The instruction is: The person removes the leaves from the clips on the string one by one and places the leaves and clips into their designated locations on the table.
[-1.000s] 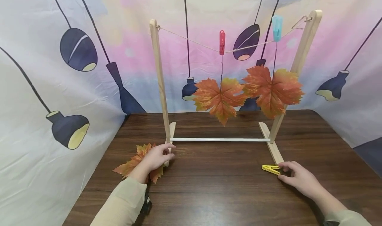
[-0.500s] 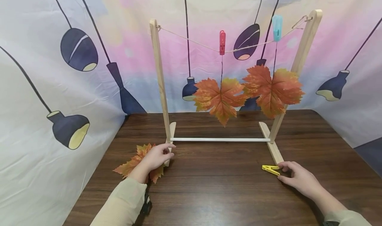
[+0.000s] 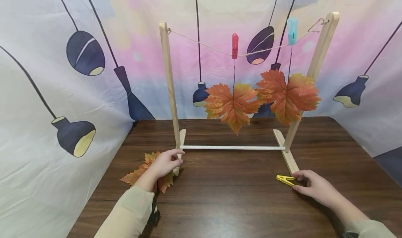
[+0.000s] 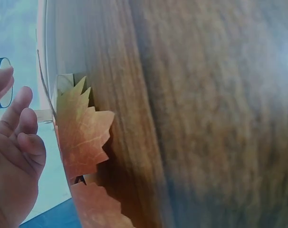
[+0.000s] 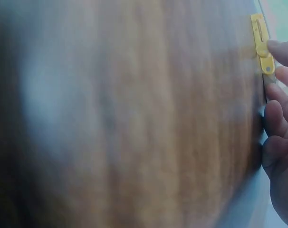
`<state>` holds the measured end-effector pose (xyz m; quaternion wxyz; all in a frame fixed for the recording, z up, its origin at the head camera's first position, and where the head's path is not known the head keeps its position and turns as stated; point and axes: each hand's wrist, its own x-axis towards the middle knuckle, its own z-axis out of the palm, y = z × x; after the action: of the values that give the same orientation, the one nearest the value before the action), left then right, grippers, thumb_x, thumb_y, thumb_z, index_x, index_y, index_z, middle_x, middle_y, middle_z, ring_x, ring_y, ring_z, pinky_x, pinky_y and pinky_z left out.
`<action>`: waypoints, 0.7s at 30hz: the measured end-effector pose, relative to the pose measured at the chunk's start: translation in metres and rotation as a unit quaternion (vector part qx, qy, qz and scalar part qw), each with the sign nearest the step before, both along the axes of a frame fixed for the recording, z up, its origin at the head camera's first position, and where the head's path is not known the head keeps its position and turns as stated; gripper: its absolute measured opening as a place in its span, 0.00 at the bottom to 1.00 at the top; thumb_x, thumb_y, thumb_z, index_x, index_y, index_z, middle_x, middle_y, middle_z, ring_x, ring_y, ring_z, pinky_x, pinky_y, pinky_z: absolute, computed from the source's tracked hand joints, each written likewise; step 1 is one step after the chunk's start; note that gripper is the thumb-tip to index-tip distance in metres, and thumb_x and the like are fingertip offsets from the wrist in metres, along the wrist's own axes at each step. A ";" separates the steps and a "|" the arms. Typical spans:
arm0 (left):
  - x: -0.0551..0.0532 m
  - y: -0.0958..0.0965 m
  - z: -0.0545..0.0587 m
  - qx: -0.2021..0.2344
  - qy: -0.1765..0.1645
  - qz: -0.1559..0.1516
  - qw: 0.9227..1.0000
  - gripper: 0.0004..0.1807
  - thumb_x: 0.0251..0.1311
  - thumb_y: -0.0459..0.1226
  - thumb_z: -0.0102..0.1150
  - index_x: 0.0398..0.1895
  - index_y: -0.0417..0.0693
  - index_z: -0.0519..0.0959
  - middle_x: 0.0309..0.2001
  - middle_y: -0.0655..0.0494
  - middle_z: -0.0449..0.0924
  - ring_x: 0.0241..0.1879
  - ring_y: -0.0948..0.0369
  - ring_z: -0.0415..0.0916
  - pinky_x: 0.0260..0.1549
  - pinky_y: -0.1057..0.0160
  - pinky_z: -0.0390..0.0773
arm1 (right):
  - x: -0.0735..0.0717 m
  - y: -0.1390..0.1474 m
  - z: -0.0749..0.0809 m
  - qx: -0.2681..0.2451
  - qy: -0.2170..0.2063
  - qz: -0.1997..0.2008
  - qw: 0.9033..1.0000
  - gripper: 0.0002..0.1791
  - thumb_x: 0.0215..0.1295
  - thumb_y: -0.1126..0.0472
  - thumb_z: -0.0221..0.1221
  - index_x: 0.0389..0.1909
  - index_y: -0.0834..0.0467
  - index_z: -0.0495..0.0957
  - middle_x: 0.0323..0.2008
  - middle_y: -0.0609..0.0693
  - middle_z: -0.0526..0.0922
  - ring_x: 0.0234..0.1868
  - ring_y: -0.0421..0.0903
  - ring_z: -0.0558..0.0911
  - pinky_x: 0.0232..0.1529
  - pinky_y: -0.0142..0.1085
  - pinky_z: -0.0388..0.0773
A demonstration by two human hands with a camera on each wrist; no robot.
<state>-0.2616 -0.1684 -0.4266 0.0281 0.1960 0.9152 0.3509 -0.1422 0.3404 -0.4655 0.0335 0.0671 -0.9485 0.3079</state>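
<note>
My right hand (image 3: 317, 189) pinches a yellow clothespin (image 3: 285, 180) by its handle ends, thumb on one side and fingers on the other, low over the table near the rack's right foot. The right wrist view shows the same clothespin (image 5: 263, 45) edge-on at the fingertips. Over an orange maple leaf (image 3: 138, 174) on the left side of the table is my left hand (image 3: 164, 165), fingers loosely bent and holding nothing. That hand covers part of the leaf. In the left wrist view, the leaf (image 4: 84, 137) lies beside the hand, apart from the fingers.
A wooden rack with a left post (image 3: 169, 77), a right post (image 3: 320, 53) and a white crossbar (image 3: 232, 147) stands on the brown table (image 3: 220, 196). From its string hang two maple leaves, under a red clothespin (image 3: 235, 46) and a blue clothespin (image 3: 292, 31).
Both hands stay where they were, and the clothespin and leaves keep their places. Only the head view has shifted very slightly.
</note>
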 end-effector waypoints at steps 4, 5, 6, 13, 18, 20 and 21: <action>-0.001 -0.001 0.002 0.009 0.002 -0.002 1.000 0.17 0.62 0.36 0.57 0.55 0.46 0.77 0.29 0.59 0.75 0.21 0.61 0.68 0.24 0.61 0.69 | -0.003 0.003 0.002 -0.004 -0.009 -0.005 1.000 0.23 0.56 0.52 0.66 0.49 0.59 0.76 0.40 0.51 0.76 0.26 0.36 0.69 0.24 0.32 0.67; -0.001 -0.001 0.003 0.011 0.000 -0.002 1.000 0.17 0.62 0.36 0.57 0.55 0.46 0.77 0.29 0.59 0.75 0.22 0.61 0.68 0.24 0.61 0.69 | -0.003 0.004 0.003 -0.001 -0.013 -0.006 1.000 0.23 0.57 0.52 0.65 0.50 0.59 0.76 0.40 0.50 0.76 0.28 0.36 0.70 0.26 0.32 0.68; 0.000 -0.001 0.004 0.013 -0.002 -0.002 1.000 0.17 0.62 0.36 0.57 0.55 0.46 0.77 0.29 0.59 0.75 0.22 0.61 0.69 0.24 0.61 0.69 | -0.004 0.004 0.004 0.001 -0.015 -0.007 1.000 0.22 0.57 0.51 0.65 0.49 0.59 0.76 0.40 0.50 0.77 0.29 0.36 0.71 0.27 0.32 0.69; 0.001 -0.002 0.010 0.013 0.000 0.006 1.000 0.18 0.62 0.36 0.57 0.55 0.47 0.77 0.30 0.58 0.75 0.22 0.60 0.68 0.24 0.61 0.69 | -0.010 0.008 0.006 0.019 -0.011 -0.006 1.000 0.21 0.59 0.49 0.63 0.47 0.59 0.77 0.35 0.46 0.78 0.31 0.34 0.73 0.31 0.34 0.70; -0.002 -0.001 0.013 0.005 -0.004 0.007 1.000 0.17 0.63 0.37 0.56 0.55 0.49 0.77 0.30 0.58 0.76 0.19 0.61 0.67 0.22 0.61 0.69 | -0.012 0.010 0.009 0.021 -0.003 0.000 1.000 0.19 0.60 0.50 0.63 0.46 0.58 0.77 0.33 0.44 0.77 0.29 0.33 0.72 0.30 0.33 0.69; -0.003 0.000 0.014 0.007 -0.002 0.008 1.000 0.17 0.63 0.37 0.56 0.55 0.49 0.77 0.30 0.57 0.75 0.18 0.60 0.66 0.21 0.61 0.69 | -0.013 0.011 0.010 0.022 0.002 0.002 1.000 0.18 0.59 0.50 0.63 0.45 0.58 0.77 0.32 0.44 0.76 0.29 0.33 0.71 0.29 0.32 0.68; -0.004 0.001 0.014 0.007 0.000 0.008 1.000 0.17 0.63 0.37 0.56 0.55 0.49 0.77 0.31 0.57 0.75 0.18 0.60 0.66 0.20 0.61 0.69 | -0.014 0.012 0.011 0.023 0.004 0.002 1.000 0.18 0.60 0.51 0.63 0.44 0.58 0.77 0.32 0.44 0.76 0.29 0.33 0.71 0.29 0.32 0.68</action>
<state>-0.2653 -0.1676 -0.4127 0.0240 0.1885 0.9144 0.3573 -0.1558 0.3524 -0.4545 0.0347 0.0707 -0.9552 0.2855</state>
